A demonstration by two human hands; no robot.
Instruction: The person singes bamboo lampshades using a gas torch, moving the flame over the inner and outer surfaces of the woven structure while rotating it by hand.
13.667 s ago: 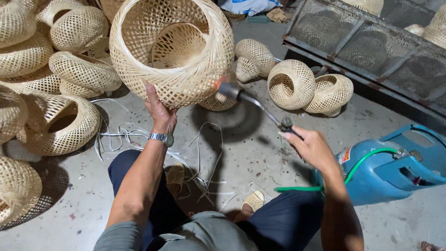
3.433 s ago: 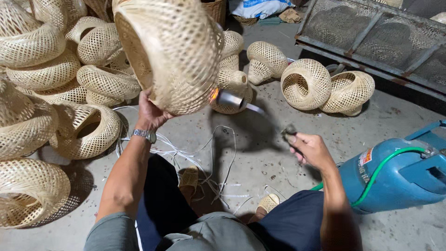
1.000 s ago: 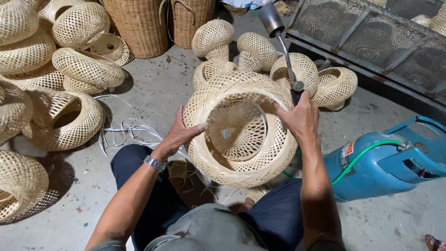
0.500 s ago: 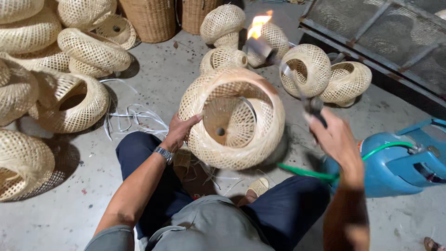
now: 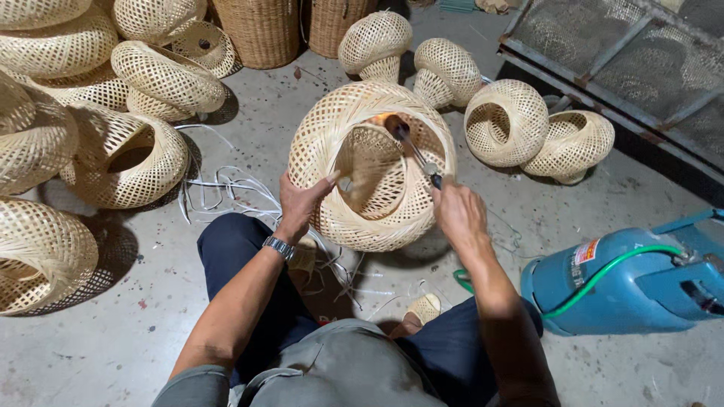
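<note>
Woven bamboo filled most of what I saw: the big open-weave lampshade (image 5: 373, 166) was held tilted above the concrete floor (image 5: 113, 347), its wide mouth turned up toward me. My left hand (image 5: 302, 203) had its grip closed on the near rim of that shade, thumb over the edge and fingers underneath, a metal wristwatch (image 5: 277, 247) just below it. My right hand (image 5: 460, 215) was wrapped tight round the handle of a gas torch (image 5: 415, 154), whose thin metal neck reached into the shade's opening. A small orange glow showed at the nozzle against the inner weave; I think it was a flame, though the view there was too dim to be sure.

A green hose (image 5: 603, 275) ran across a blue gas cylinder (image 5: 626, 283) lying on its side to my right, just beside my knee. Loose white strips (image 5: 226, 188) lay tangled on the floor between my left leg and the pile of finished shades. Those other woven shades (image 5: 124, 158) were stacked and scattered along the left edge, and four smaller ones (image 5: 505, 120) sat beyond the held shade. Two tall brown baskets (image 5: 264, 30) stood at the far side, and a metal-framed mesh rack (image 5: 626, 68) lay at the upper right.
</note>
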